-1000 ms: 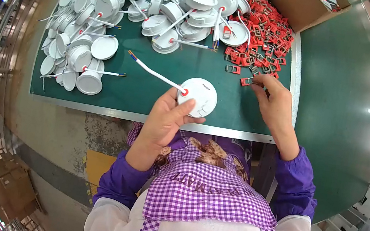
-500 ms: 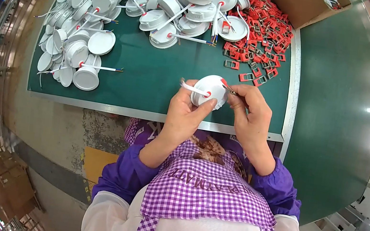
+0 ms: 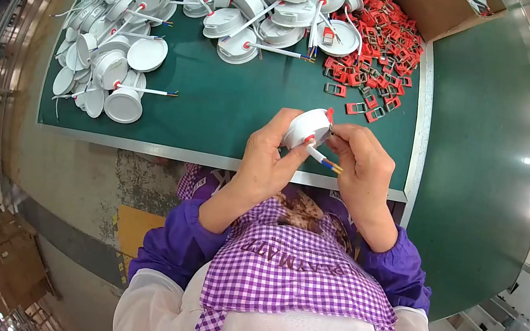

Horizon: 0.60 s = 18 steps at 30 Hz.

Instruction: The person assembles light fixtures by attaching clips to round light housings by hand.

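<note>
Lifted off the green surface [image 3: 233, 101] a second ago, the round white plastic lamp housing [image 3: 305, 127] now sits tilted between both hands.
Left hand [image 3: 265, 162] grips its rim; right hand [image 3: 362, 163] pinches a small red clip [image 3: 330, 115] against its edge, short white cable [image 3: 321, 158] dangling.

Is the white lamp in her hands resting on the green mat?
No: both the left hand and the right hand hold the lamp up above the mat, near its front edge.
</note>
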Motion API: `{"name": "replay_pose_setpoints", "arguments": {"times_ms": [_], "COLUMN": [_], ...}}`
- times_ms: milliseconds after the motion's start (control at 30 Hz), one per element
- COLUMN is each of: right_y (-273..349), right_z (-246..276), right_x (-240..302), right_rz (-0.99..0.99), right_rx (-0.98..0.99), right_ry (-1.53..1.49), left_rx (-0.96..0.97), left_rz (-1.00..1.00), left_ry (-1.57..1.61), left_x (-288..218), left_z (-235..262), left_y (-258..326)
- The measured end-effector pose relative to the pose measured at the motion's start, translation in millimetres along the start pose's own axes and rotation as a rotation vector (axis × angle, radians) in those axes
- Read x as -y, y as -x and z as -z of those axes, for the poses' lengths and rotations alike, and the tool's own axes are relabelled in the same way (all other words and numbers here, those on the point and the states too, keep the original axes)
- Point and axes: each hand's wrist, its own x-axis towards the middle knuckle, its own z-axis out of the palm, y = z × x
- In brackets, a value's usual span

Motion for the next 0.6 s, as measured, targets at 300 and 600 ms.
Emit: {"name": "replay_pose_setpoints", "arguments": {"times_ms": [300,600], "right_y": [16,37], "right_z": [9,36], "right_x": [-1,0], "right_rz": [-0.418,-0.510], "right_rx": [0.004,0.206], "right_ry": [-0.388,-0.399], "left_rx": [0.136,0.266], "left_rz": [0.082,0.148], "left_ry": [0.089,0.150], "left_x": [-7,1], "left_z": [0,-9], "left_y": [14,31]}}
